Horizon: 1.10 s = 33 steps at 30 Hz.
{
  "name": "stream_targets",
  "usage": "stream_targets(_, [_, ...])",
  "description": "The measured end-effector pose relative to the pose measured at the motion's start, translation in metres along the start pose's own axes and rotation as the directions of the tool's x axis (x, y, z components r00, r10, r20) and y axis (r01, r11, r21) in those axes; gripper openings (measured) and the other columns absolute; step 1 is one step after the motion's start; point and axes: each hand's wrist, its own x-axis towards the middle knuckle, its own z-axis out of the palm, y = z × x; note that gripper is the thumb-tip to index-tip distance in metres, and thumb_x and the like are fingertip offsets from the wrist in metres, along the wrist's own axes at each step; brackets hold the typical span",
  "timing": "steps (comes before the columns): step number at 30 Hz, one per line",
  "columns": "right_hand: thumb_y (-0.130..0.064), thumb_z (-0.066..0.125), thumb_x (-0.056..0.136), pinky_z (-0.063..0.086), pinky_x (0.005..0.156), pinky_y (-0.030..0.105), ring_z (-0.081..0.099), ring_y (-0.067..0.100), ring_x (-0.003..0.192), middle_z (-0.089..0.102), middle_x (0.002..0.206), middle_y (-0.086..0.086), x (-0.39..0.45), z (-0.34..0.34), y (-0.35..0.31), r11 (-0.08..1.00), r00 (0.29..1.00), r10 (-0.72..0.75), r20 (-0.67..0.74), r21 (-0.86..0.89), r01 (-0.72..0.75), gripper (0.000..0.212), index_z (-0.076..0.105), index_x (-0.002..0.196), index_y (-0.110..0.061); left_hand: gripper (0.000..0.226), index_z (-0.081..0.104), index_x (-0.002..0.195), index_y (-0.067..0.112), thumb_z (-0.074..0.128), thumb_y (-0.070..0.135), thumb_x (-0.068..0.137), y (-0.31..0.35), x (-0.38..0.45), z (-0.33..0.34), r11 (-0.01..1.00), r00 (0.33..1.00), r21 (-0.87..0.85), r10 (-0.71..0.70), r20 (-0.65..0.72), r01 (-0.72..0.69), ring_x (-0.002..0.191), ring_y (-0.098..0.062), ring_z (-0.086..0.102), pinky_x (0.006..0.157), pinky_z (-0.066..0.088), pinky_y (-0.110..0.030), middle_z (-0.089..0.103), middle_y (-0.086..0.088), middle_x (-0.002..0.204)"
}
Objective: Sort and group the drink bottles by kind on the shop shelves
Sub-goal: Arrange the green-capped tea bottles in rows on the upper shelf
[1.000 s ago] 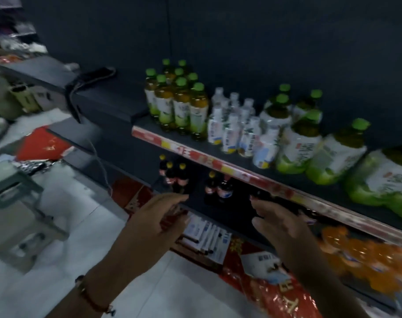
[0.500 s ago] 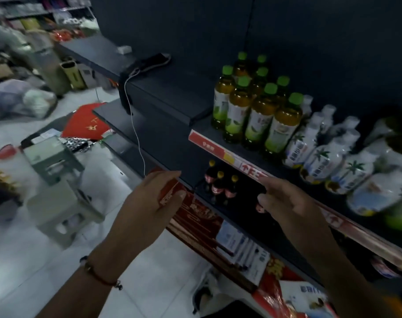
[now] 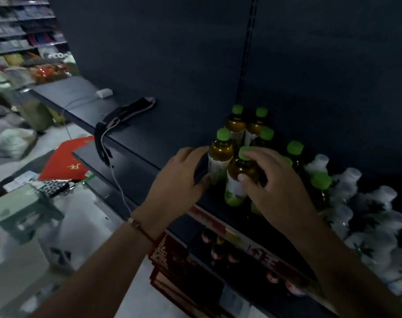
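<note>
Several amber tea bottles with green caps (image 3: 235,125) stand grouped on the dark shelf (image 3: 149,143). My right hand (image 3: 273,180) wraps around the front tea bottle (image 3: 238,180), fingers over its cap and thumb on its body. My left hand (image 3: 184,177) presses its fingers and thumb against the left side of the neighbouring tea bottle (image 3: 219,157). To the right lie several white bottles with palm-tree labels (image 3: 365,203). Small dark bottles with red labels (image 3: 216,246) stand on the shelf below.
A black strap with a white cable (image 3: 124,115) lies on the shelf to the left, beside a small white charger (image 3: 103,92). Red boxes (image 3: 172,267) lean under the shelf. A pale green stool (image 3: 23,210) and bags sit on the white floor.
Both hands have risen from in front of the lower shelf onto the tea bottles. The view has swung closer and left, so the green-capped group now sits in the centre.
</note>
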Motion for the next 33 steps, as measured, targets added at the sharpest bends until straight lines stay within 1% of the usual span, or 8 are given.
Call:
stream_targets(3, [-0.017,0.060,0.090,0.031,0.111,0.030,0.044,0.013,0.127,0.052,0.136,-0.004,0.029,0.009,0.004,0.978,1.000,-0.003,0.023,-0.210,0.008,0.044,0.056,0.133,-0.022,0.076,0.024,0.153,0.031,0.060,0.048,0.089,-0.013,0.037,0.015,0.991,0.991,-0.047,0.127,0.033,-0.126,0.121,-0.021,0.049,0.098,0.047,-0.039,0.043,-0.003,0.140])
stream_targets(6, [-0.016,0.055,0.094,0.025,0.113,0.031,0.041,0.015,0.130,0.052,0.139,-0.004,0.047,0.013,0.007,0.947,0.990,0.096,0.103,-0.316,-0.059,0.045,0.052,0.138,-0.025,0.083,0.015,0.153,0.038,0.057,0.056,0.084,-0.031,0.068,0.028,0.973,0.977,-0.137,0.195,0.080,-0.183,0.125,-0.024,0.049,0.096,0.049,-0.042,0.040,-0.003,0.144])
stream_targets(9, [-0.022,0.056,0.095,0.036,0.106,0.035,0.048,0.015,0.124,0.057,0.134,-0.004,0.056,0.016,0.004,0.938,0.976,0.192,0.102,-0.311,-0.152,0.042,0.053,0.137,-0.027,0.062,0.043,0.143,0.039,0.062,0.056,0.087,-0.052,0.099,0.046,0.940,0.948,-0.319,0.207,0.240,-0.125,0.126,-0.019,0.055,0.088,0.053,-0.031,0.057,0.003,0.137])
stream_targets(12, [-0.028,0.061,0.093,0.042,0.097,0.034,0.055,0.015,0.113,0.062,0.124,-0.004,0.061,0.022,-0.003,0.912,0.969,0.248,0.016,-0.342,-0.228,0.039,0.059,0.132,-0.027,0.037,0.064,0.115,0.036,0.062,0.060,0.088,-0.070,0.121,0.061,0.858,0.886,-0.506,0.298,0.356,-0.086,0.097,-0.010,0.073,0.069,0.058,-0.028,0.066,-0.003,0.128])
stream_targets(17, [-0.023,0.066,0.090,0.044,0.084,0.023,0.057,0.005,0.103,0.063,0.118,-0.012,0.063,0.033,-0.011,0.881,0.943,0.329,-0.054,-0.342,-0.327,0.030,0.064,0.118,-0.031,0.063,0.040,0.135,0.059,0.070,0.065,0.080,-0.085,0.117,0.047,0.833,0.888,-0.546,0.313,0.337,-0.087,0.110,-0.007,0.062,0.087,0.056,-0.043,0.060,0.014,0.124])
stream_targets(22, [-0.008,0.064,0.088,0.047,0.083,0.017,0.059,-0.001,0.103,0.062,0.120,-0.017,0.065,0.028,-0.017,0.886,0.893,0.447,0.042,-0.154,-0.436,0.032,0.066,0.107,-0.034,0.079,0.020,0.147,0.055,0.069,0.050,0.086,-0.092,0.100,0.025,0.835,0.853,-0.469,0.446,0.271,-0.287,0.116,0.000,0.048,0.084,0.047,-0.020,0.045,0.011,0.141])
stream_targets(29, [-0.040,0.071,0.082,0.049,0.076,0.018,0.056,0.005,0.093,0.058,0.106,-0.007,0.062,0.056,-0.016,0.800,0.814,0.484,-0.323,-0.215,-0.561,0.035,0.065,0.114,-0.027,0.097,0.001,0.144,0.067,0.072,0.034,0.087,-0.108,0.100,0.027,0.797,0.781,-0.551,0.501,0.374,-0.247,0.104,0.023,0.037,0.081,0.034,-0.004,0.037,0.012,0.146])
stream_targets(33, [-0.041,0.071,0.081,0.052,0.074,0.018,0.061,0.000,0.092,0.063,0.105,-0.012,0.057,0.055,-0.021,0.789,0.793,0.531,-0.299,-0.168,-0.591,0.037,0.065,0.117,-0.032,0.100,-0.003,0.141,0.068,0.073,0.033,0.086,-0.114,0.104,0.032,0.787,0.770,-0.569,0.511,0.382,-0.241,0.110,0.026,0.031,0.088,0.032,-0.004,0.033,0.017,0.148])
